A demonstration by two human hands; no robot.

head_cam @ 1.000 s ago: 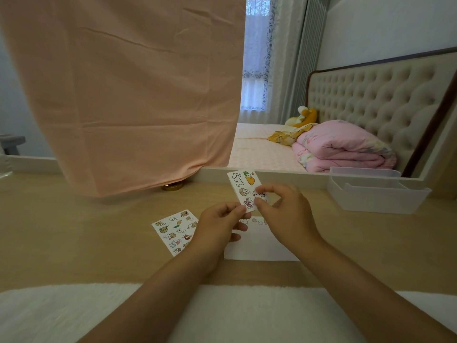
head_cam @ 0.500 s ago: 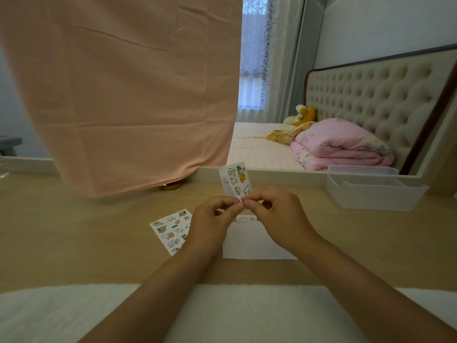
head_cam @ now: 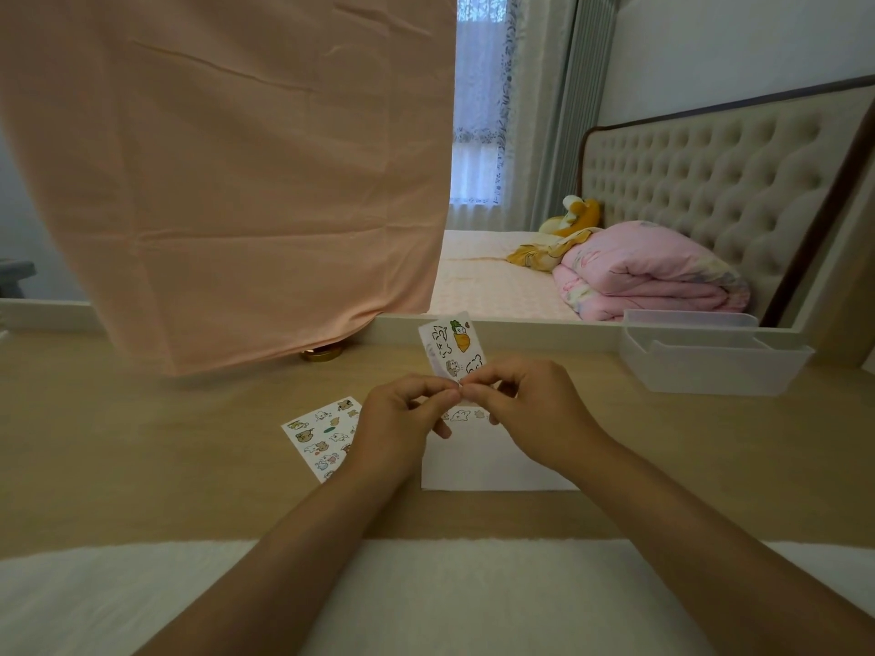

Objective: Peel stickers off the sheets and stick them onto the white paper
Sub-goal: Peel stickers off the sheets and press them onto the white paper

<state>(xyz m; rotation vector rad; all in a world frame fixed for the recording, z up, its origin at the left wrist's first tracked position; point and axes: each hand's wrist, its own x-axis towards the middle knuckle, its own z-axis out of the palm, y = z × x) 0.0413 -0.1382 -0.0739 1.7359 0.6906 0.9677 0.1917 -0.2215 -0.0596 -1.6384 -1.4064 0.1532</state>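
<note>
The left hand (head_cam: 402, 419) and right hand (head_cam: 535, 414), apart a second ago, are now brought fingertip to fingertip. Between them the small white cartoon sticker sheet (head_cam: 450, 345) is pinched at its lower edge, above the white rectangular paper (head_cam: 487, 466). A peel is judged to be started.

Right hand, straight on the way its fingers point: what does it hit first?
The right hand points left. Beyond the held sticker sheet that it pinches, the left hand comes first, its fingers nearly touching. Depth seems matched, but there is one view only.
</note>
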